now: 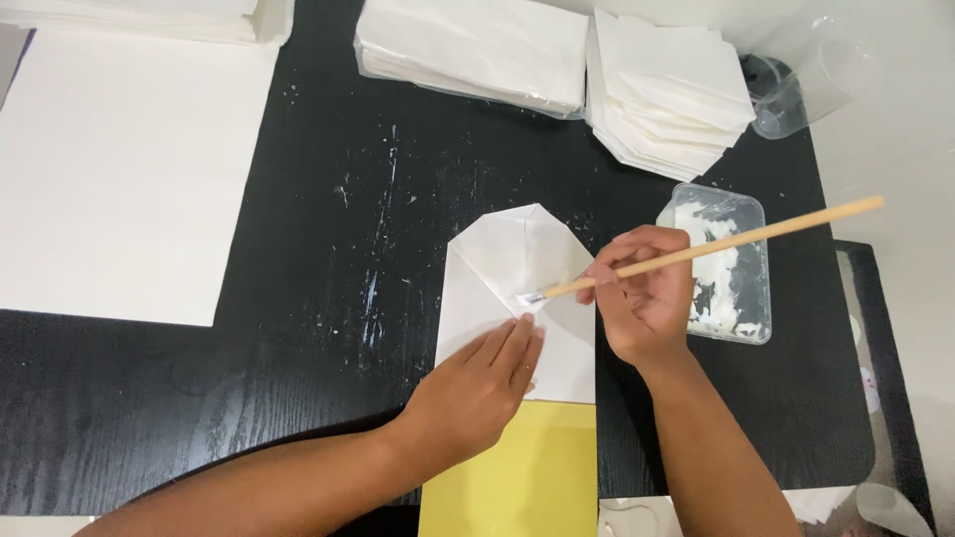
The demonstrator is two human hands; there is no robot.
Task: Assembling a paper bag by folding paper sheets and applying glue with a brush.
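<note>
Paper, thin and easily creased, the folded white bag (522, 298) lies mid-table on the black table (298, 249), left hand (476, 388) pressing it flat with fingers extended, right hand (647, 293) pinching a wooden brush (696, 249) whose tip touches the flap.

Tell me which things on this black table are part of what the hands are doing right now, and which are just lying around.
In use:
- right hand holding the wooden-handled brush
- left hand pressing the folded white paper
- yellow sheet under it
- clear paste tray beside the right hand

Lying about:
- wrapped stack of white sheets
- pile of folded white papers
- large white sheet
- clear plastic cup
</note>
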